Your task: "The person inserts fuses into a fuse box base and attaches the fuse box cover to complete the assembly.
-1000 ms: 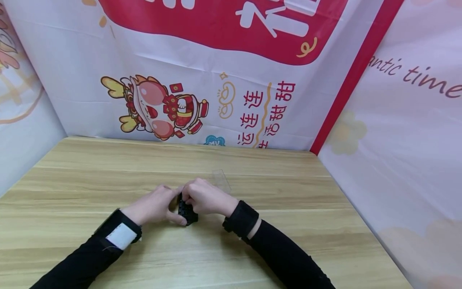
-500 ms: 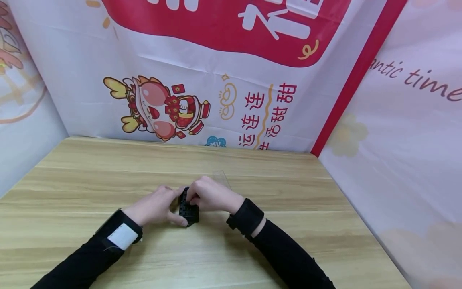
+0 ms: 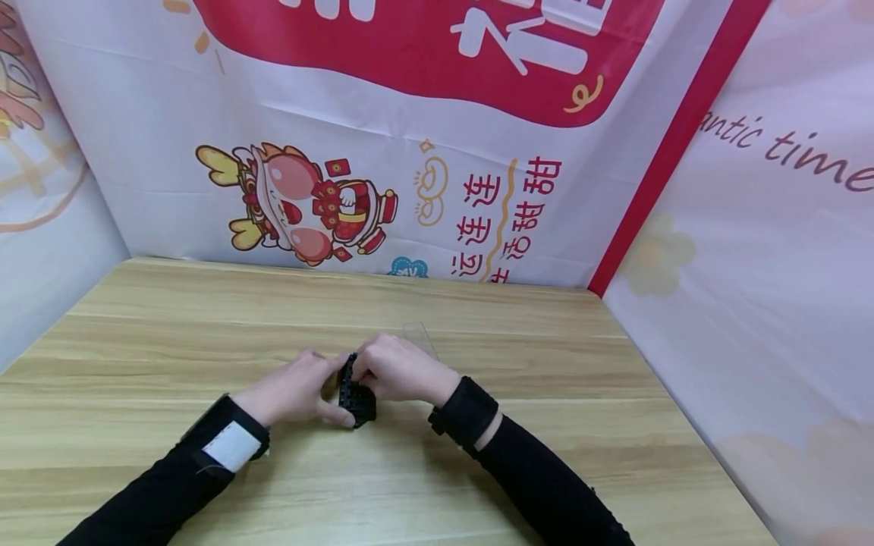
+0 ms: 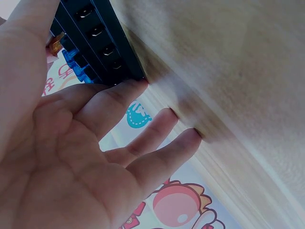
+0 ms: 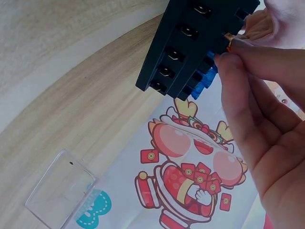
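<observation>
Presumably fitting or extracting, the right hand (image 3: 403,371) pinches a small orange piece (image 4: 56,44); the left hand (image 3: 293,390), fingers parted, grips an oblong black plastic block (image 3: 356,403). Steady force seems needed next.

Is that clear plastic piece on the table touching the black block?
Apart: the right wrist view shows wooden tabletop between the clear plastic piece and the black block.
</observation>
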Tool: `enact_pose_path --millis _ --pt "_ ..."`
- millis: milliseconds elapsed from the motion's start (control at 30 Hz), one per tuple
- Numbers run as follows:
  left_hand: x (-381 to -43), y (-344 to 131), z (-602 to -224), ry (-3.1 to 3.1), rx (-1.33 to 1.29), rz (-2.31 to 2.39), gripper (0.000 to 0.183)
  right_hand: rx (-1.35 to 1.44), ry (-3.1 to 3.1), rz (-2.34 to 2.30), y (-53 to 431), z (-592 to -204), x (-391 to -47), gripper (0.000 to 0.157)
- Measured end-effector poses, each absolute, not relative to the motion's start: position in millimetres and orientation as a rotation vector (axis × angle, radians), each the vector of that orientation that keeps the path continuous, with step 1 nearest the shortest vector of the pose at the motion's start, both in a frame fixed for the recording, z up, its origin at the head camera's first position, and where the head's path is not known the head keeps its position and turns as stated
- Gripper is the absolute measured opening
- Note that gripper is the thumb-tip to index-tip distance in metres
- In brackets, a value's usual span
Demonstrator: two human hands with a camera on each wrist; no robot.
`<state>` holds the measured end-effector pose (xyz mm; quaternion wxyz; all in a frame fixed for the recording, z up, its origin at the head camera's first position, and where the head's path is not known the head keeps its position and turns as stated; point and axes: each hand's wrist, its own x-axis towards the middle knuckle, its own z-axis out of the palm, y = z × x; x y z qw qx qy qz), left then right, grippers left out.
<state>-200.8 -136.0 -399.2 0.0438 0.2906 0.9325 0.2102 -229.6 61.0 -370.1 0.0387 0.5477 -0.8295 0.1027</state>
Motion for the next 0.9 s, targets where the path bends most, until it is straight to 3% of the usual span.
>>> enact_pose_path --millis 900 --pt "-200.3 -135.7 -397.2 2.841 0.832 0.636 0.080 1.720 -2.490 0.205 58.0 -372.1 -227.0 0.019"
